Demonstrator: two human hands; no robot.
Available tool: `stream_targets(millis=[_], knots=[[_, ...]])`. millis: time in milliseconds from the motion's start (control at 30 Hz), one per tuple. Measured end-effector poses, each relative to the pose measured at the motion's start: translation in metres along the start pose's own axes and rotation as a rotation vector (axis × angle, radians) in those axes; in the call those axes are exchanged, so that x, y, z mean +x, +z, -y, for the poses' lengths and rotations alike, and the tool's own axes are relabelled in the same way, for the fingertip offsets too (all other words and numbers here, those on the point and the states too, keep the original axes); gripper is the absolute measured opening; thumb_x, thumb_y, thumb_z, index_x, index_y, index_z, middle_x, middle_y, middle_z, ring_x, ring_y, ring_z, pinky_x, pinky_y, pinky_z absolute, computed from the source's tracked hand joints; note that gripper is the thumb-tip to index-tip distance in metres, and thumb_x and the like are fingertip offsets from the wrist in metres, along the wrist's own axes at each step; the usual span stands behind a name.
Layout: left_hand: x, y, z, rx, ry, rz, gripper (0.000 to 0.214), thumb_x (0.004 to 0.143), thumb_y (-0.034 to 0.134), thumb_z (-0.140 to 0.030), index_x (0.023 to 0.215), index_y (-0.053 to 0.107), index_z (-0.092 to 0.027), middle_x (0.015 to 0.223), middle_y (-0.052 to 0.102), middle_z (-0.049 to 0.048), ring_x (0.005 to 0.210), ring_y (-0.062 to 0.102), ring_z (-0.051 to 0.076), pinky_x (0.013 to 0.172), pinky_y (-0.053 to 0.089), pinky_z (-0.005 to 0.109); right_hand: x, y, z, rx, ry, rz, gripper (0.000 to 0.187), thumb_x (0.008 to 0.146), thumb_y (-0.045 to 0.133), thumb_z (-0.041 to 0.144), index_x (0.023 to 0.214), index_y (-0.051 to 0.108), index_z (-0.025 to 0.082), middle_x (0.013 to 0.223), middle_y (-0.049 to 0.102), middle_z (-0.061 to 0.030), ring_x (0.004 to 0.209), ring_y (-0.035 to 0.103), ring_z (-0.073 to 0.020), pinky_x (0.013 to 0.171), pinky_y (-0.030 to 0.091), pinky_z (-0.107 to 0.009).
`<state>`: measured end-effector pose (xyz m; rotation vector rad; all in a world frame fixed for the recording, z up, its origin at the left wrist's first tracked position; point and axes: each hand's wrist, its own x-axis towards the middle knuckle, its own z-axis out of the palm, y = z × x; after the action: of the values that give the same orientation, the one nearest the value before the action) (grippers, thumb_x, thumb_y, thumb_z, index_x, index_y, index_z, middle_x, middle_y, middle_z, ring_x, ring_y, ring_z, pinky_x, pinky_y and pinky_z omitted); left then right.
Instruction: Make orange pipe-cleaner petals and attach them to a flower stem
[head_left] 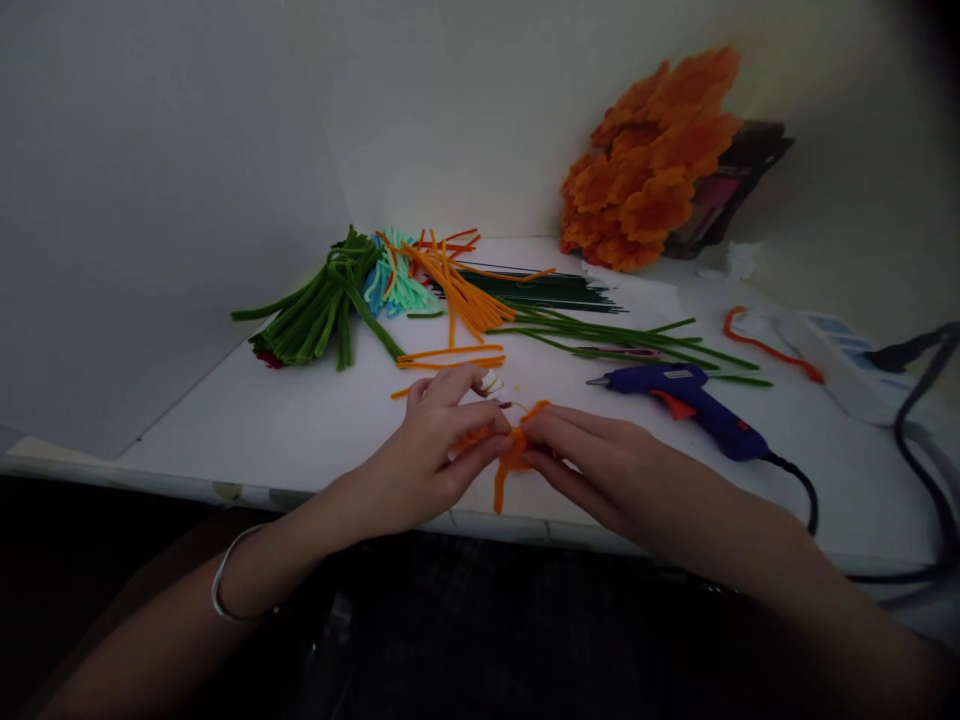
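Observation:
My left hand (pixel 454 440) and my right hand (pixel 592 450) meet near the table's front edge. Both pinch a small piece of bent orange pipe cleaner (pixel 516 455), whose loose end hangs down between them. Fingers cover much of its shape. Just beyond my left hand lie several short orange pipe cleaners (pixel 457 354). A bundle of longer orange pipe cleaners (pixel 465 295) rests farther back. To the right of my hands, a blue glue gun (pixel 686 395) with a red trigger lies on its side, its nozzle toward the left.
Green pipe cleaners (pixel 319 310) are heaped at the left beside pale blue-green ones (pixel 401 275). Dark thin stems (pixel 540 288) lie at the back. Orange fuzzy flowers (pixel 652 170) stand at the back right. A white power strip (pixel 840 355) and black cable (pixel 919 480) occupy the right side.

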<state>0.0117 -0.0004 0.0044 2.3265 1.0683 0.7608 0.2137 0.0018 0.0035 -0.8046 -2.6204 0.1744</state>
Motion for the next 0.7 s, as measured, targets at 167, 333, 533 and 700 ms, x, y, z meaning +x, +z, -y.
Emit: stream_targets(millis=[167, 333, 533, 700], knots=[[-0.001, 0.000, -0.002, -0.062, -0.004, -0.044, 0.013, 0.090, 0.050, -0.018, 0.079, 0.057, -0.017, 0.100, 0.047, 0.0067, 0.108, 0.043, 0.022, 0.096, 0.032, 0.041, 0.004, 0.000, 0.003, 0.084, 0.051, -0.205, 0.009, 0.090, 0.050, 0.015, 0.091, 0.059, 0.019, 0.084, 0.068, -0.0025, 0.073, 0.064, -0.0126, 0.067, 0.051, -0.022], [0.001, -0.004, 0.002, -0.187, 0.029, 0.046, 0.015, 0.091, 0.049, -0.022, 0.082, 0.060, -0.017, 0.095, 0.044, 0.0041, 0.099, 0.045, 0.018, 0.091, 0.036, 0.032, 0.000, 0.002, -0.002, 0.269, 0.113, -0.254, 0.024, 0.085, 0.060, 0.017, 0.105, 0.049, 0.023, 0.083, 0.071, 0.0015, 0.070, 0.068, -0.0119, 0.063, 0.053, -0.020], [0.002, -0.001, 0.002, -0.217, 0.025, 0.057, 0.018, 0.093, 0.044, -0.022, 0.082, 0.057, -0.017, 0.092, 0.042, 0.0028, 0.095, 0.045, 0.016, 0.088, 0.037, 0.030, 0.001, -0.003, -0.007, 0.405, 0.113, -0.188, 0.024, 0.085, 0.062, 0.027, 0.102, 0.045, 0.025, 0.083, 0.071, 0.0033, 0.073, 0.069, -0.0122, 0.064, 0.054, -0.020], [-0.001, 0.007, 0.001, -0.104, 0.075, -0.066, 0.012, 0.094, 0.042, -0.019, 0.089, 0.053, -0.017, 0.103, 0.043, 0.0056, 0.105, 0.042, 0.019, 0.094, 0.033, 0.036, 0.001, -0.006, -0.006, 0.387, 0.121, -0.168, 0.028, 0.086, 0.062, 0.024, 0.104, 0.041, 0.026, 0.081, 0.071, 0.0051, 0.074, 0.070, -0.0110, 0.065, 0.053, -0.018]])
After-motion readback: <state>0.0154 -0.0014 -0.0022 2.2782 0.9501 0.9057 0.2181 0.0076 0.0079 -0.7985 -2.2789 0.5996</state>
